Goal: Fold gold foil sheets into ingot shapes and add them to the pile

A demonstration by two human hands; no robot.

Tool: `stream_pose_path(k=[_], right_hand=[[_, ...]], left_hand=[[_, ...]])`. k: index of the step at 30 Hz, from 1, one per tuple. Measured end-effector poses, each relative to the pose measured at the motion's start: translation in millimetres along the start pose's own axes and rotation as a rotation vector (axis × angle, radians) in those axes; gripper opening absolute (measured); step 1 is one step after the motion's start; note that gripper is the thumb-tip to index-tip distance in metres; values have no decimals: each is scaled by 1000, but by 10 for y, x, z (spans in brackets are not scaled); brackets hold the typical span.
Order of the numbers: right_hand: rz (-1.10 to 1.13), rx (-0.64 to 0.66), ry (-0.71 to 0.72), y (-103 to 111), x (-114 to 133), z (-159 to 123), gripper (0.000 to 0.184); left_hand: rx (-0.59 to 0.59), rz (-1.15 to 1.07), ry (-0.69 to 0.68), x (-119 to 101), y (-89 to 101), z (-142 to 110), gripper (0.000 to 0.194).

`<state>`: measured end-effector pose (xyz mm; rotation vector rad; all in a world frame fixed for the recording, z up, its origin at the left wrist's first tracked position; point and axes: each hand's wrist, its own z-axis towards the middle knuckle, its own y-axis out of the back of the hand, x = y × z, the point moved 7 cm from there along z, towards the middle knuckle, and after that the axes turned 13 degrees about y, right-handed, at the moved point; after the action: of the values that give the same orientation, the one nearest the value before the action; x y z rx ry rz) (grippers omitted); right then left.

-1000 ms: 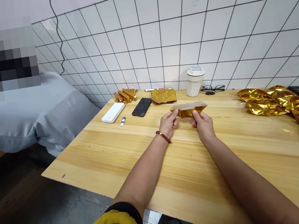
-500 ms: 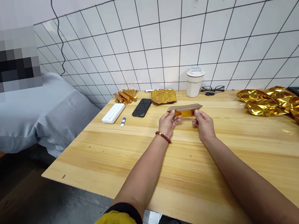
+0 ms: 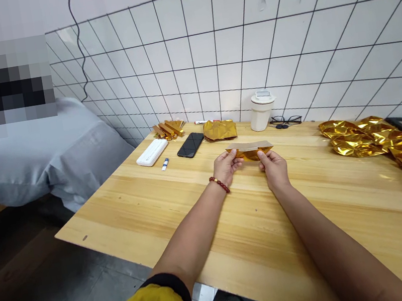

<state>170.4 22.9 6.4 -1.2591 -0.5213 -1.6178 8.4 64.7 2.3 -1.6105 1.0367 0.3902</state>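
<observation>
Between my two hands, above the wooden table (image 3: 195, 212), is a folded piece of gold foil paper (image 3: 249, 154) with a dull brownish back along its upper edge. My left hand (image 3: 227, 165) pinches its left end, thumb on top; a dark red bead bracelet circles that wrist. Thumb and fingers of my right hand (image 3: 274, 167) grip the paper right of its middle. Behind it lies a flat stack of gold foil paper (image 3: 219, 129). Several folded gold strips (image 3: 169, 129) sit in a pile at the table's far left corner.
A white power bank (image 3: 152, 152), a small glue stick (image 3: 165, 164) and a black phone (image 3: 190, 145) lie to the left. A white cup (image 3: 261, 111) and glasses (image 3: 286, 120) stand near the tiled wall. Crumpled gold foil pieces (image 3: 374, 135) spread rightward. Another person's grey sleeve (image 3: 82, 149) is at left.
My right thumb has shifted slightly left and inward along the paper's front. The foil's lower edge now bows downward, and its brownish back is tilted more into view. My left hand has barely moved.
</observation>
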Motion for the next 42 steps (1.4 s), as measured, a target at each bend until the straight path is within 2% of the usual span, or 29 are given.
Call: stream_pose_path(k=[6, 14, 19, 24, 31, 37, 42], right_hand=[[-45, 33, 30, -15, -13, 6, 43], [18, 95, -3, -76, 17, -21, 42], [27, 49, -2, -35, -9, 0, 42], [71, 31, -9, -30, -11, 7, 40], [24, 108, -31, -74, -19, -23, 42], [42, 51, -14, -34, -27, 12, 43], [68, 80, -25, -63, 1, -6, 46]], left_hand=[[-7, -45, -43, -13, 35, 29, 19], [-28, 28, -46, -24, 42, 29, 33], [-21, 127, -109, -17, 6, 22, 41], [2, 276, -60, 50, -60, 15, 39], [-19, 245, -71, 16, -52, -1, 36], [76, 341, -11, 87, -115, 8, 38], [51, 313, -23, 74, -100, -2, 36]])
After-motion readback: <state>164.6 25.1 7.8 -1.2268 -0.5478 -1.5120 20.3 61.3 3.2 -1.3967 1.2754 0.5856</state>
